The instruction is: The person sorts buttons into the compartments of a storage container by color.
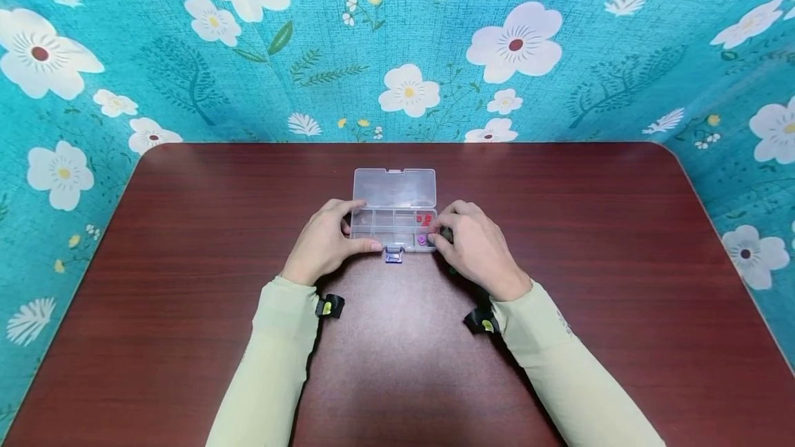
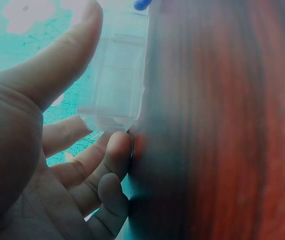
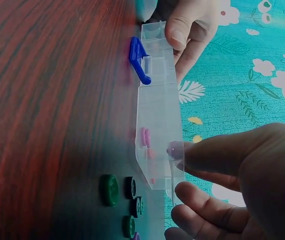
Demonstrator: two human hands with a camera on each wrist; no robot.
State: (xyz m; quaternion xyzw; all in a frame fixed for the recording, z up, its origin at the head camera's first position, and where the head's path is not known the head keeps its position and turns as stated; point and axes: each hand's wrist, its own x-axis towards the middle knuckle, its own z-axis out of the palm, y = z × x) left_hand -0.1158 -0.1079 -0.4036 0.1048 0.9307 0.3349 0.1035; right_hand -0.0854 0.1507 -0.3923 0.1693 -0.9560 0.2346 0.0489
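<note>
A clear box (image 1: 404, 239) sits on the table (image 1: 397, 350), its lid (image 1: 394, 188) swung back and its blue latch (image 1: 394, 255) jutting forward. At its right end, red buttons (image 1: 424, 219) lie in the rear compartment. The right hand (image 1: 475, 247) pinches a purple button (image 3: 173, 150) at that end; the left hand (image 1: 323, 240) grips the opposite end, thumb at the front edge. Green buttons (image 3: 110, 190) and a black button (image 3: 130, 187) rest just beside the box, and flowered turquoise cloth (image 1: 348, 40) hangs behind.

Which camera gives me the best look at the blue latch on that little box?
The right wrist view: the latch appears large and uncovered there. The head view shows it small, at the near edge of the box; the left wrist view catches only a bit of it at the top border.
</note>
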